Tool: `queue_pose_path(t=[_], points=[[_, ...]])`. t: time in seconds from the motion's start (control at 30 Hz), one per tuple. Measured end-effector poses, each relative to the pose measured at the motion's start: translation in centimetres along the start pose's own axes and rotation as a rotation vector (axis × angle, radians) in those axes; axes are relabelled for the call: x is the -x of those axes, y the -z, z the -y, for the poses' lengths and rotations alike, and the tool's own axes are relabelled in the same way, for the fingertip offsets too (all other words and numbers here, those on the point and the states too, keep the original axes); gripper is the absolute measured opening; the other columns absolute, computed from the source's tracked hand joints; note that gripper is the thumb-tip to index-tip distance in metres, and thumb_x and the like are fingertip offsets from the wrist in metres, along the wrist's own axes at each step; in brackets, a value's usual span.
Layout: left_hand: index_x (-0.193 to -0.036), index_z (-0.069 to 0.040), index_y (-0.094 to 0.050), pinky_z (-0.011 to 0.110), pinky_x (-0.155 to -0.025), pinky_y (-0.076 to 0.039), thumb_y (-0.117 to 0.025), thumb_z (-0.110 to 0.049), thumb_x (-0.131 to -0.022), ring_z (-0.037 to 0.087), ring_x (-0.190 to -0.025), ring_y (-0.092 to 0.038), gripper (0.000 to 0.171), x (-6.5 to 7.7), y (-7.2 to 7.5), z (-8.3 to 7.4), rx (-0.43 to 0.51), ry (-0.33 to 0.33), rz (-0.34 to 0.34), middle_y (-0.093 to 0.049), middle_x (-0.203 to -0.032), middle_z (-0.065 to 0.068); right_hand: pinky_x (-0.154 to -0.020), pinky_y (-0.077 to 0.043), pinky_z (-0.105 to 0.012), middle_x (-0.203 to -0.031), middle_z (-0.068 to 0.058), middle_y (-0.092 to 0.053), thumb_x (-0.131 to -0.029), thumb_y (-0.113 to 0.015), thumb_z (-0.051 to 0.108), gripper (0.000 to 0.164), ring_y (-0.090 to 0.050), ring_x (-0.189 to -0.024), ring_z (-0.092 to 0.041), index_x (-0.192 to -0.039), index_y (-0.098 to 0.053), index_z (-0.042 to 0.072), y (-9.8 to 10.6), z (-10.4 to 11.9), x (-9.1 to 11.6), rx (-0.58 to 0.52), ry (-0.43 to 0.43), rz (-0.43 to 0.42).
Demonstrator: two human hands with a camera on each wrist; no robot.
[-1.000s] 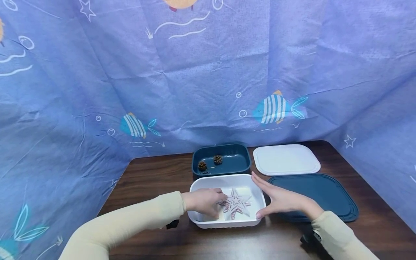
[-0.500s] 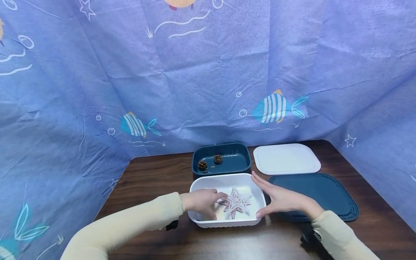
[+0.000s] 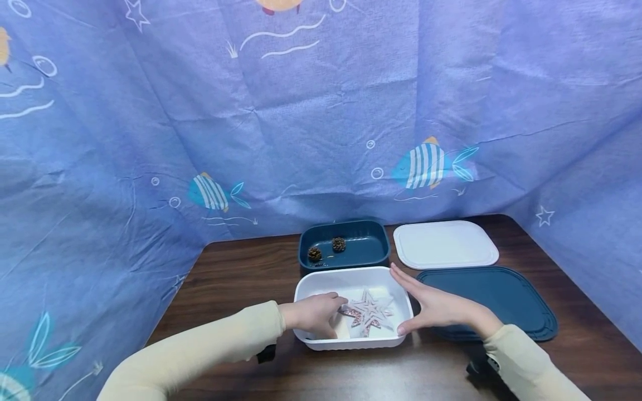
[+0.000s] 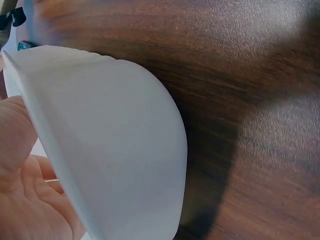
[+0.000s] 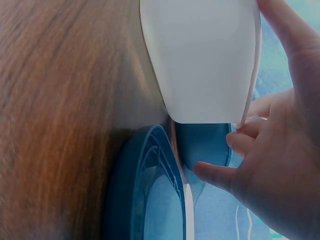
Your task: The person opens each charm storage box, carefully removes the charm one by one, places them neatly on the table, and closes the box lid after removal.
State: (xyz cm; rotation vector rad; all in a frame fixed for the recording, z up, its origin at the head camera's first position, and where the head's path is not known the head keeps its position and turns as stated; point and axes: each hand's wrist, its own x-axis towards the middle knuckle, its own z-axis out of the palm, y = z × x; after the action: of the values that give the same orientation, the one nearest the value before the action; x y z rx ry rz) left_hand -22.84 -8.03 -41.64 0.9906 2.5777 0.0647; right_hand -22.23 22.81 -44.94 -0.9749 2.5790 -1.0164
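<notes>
A white plastic container (image 3: 351, 345) stands on the wooden table, holding a star-shaped ornament (image 3: 370, 313) with white and reddish parts. My left hand (image 3: 316, 314) reaches in over the left end, its index finger at the star's left point and its thumb apart, lower down. In the left wrist view, the container wall (image 4: 110, 140) hides the star and part of the hand (image 4: 30, 195). My right hand (image 3: 436, 305) spans the right end, thumb at the front rim and fingers at the back corner. The right wrist view shows those fingers (image 5: 215, 175) spread and mostly straight.
Behind the white container, a dark blue container (image 3: 368, 259) holds two pine cones (image 3: 339, 244). To the right lie a white lid (image 3: 446, 245) and a dark blue lid (image 3: 494, 303). A blue fish-print cloth (image 3: 301, 122) hangs round the table.
The star ornament has shifted slightly right inside the white container. My left hand's thumb and index finger stay apart beside it. The right hand keeps its place at the rim.
</notes>
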Motion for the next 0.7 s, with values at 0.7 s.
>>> queue_pose_path(t=[0.7], points=[[-0.133, -0.002, -0.063, 0.021, -0.077, -0.047, -0.088, -0.014, -0.075, 0.006, -0.081, -0.052, 0.064, 1.1, 0.7, 0.3, 0.073, 0.006, -0.036, -0.063, -0.102, 0.000, -0.109, -0.034, -0.060, -0.167, -0.020, -0.003, -0.078, -0.084, 0.050, 0.121, -0.019, -0.148, -0.041, -0.162, -0.010, 0.003, 0.0, -0.1, 0.1, 0.009, 0.011, 0.001]])
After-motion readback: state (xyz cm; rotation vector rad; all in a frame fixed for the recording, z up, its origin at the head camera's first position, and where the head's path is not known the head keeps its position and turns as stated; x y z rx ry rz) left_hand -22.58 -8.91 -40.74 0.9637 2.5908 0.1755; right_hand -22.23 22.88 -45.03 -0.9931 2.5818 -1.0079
